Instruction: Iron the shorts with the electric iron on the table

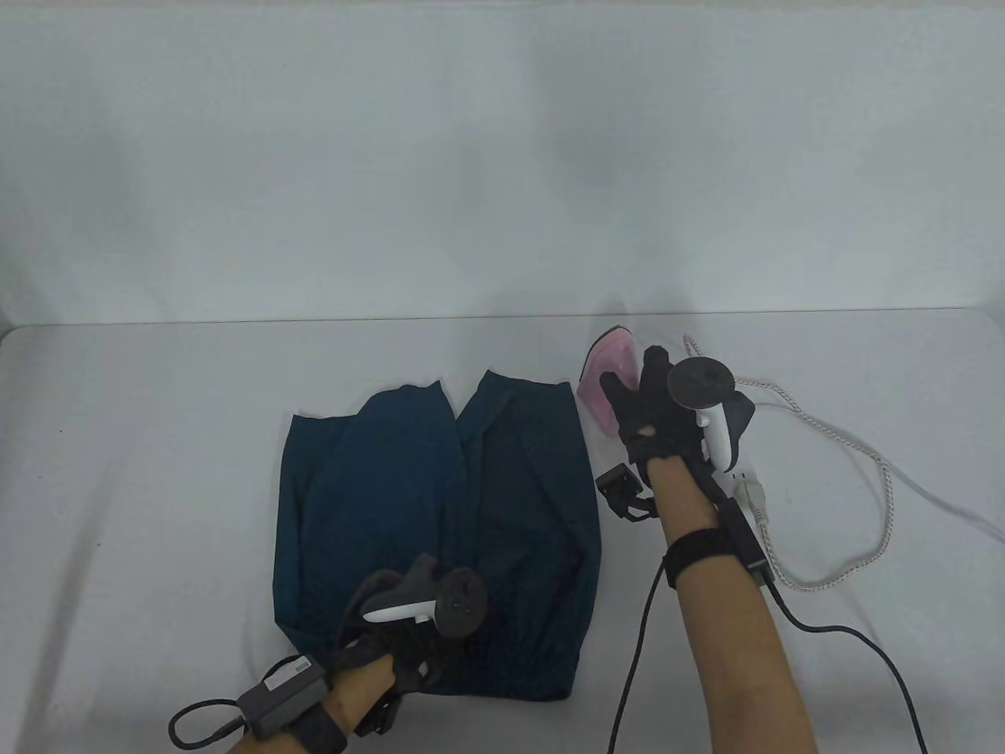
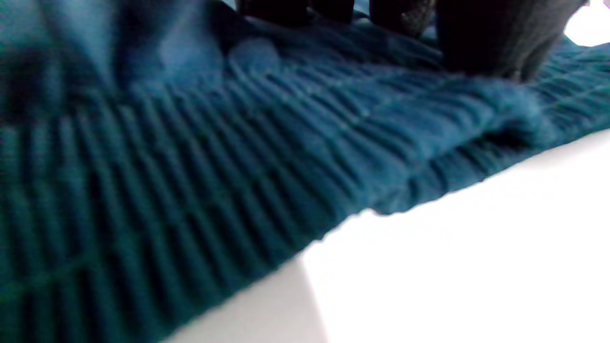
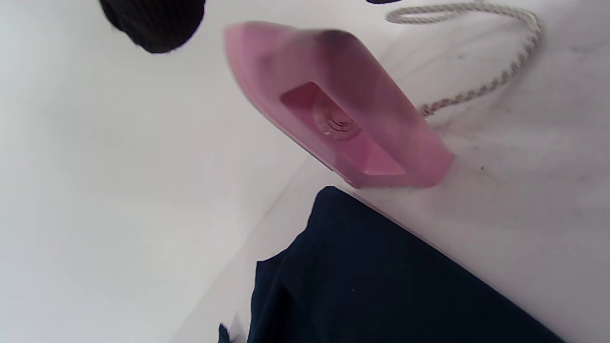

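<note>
Dark teal shorts (image 1: 440, 503) lie flat mid-table, the elastic waistband toward the near edge. My left hand (image 1: 424, 648) rests on the waistband at its near left part; in the left wrist view its fingers (image 2: 486, 38) touch the ribbed cloth (image 2: 238, 143). A pink iron (image 1: 604, 369) stands on its heel just right of the shorts' far right corner. My right hand (image 1: 640, 400) is at the iron with fingers spread. In the right wrist view one fingertip (image 3: 152, 19) hangs clear of the iron (image 3: 343, 109), with the shorts (image 3: 381, 276) beside it.
The iron's braided cord (image 1: 832, 440) loops over the table at the right and also shows in the right wrist view (image 3: 495, 81). A white plug (image 1: 750, 491) lies by my right wrist. Black glove cables (image 1: 864, 636) trail at the near right. The table's far edge (image 1: 314, 320) meets a white backdrop.
</note>
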`<state>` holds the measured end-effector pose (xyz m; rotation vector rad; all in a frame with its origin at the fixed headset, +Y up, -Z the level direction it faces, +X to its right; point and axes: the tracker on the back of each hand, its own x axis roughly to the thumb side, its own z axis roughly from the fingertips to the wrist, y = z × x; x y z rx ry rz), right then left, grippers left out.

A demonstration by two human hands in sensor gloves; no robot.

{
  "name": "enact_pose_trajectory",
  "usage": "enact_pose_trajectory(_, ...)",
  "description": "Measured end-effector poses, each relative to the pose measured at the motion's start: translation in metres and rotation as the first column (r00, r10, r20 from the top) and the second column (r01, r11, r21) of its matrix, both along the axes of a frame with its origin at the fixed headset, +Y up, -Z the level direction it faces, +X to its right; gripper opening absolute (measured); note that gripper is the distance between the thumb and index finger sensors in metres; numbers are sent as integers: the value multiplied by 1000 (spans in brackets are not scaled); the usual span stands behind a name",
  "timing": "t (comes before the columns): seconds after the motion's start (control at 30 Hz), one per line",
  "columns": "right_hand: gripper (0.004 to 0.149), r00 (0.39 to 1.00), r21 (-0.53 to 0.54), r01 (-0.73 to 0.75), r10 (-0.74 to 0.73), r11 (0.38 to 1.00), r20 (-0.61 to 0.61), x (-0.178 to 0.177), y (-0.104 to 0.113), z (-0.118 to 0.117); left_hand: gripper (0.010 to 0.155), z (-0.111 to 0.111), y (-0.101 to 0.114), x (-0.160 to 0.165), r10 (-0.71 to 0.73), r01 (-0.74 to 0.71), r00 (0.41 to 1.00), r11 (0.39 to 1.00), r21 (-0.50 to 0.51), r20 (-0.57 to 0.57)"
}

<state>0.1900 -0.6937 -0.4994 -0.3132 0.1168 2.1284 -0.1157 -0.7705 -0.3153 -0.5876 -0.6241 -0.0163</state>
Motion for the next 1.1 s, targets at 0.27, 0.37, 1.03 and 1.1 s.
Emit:
enact_pose_trajectory(0.27, 86, 955, -182, 295, -283, 938, 89, -1, -45, -25, 75, 0, 2, 0, -3, 3, 1000, 1000, -16, -1)
enact_pose_trajectory(0.37, 76, 920, -155, 377, -351, 913, 171, 2, -54, -27, 75, 0, 2, -1, -4, 4, 1000, 1000, -28, 2)
enact_pose_trajectory(1.03, 55, 876, 55, 482, -482, 874, -23, 11, -11, -23, 74, 0, 4, -2, -4, 4, 1000, 999, -38, 5)
enact_pose_trajectory(1.1, 55, 913, 55, 407, -404, 912, -52, 2, 3, -25, 75, 0, 4, -2, -5, 5, 1000, 999, -38, 5)
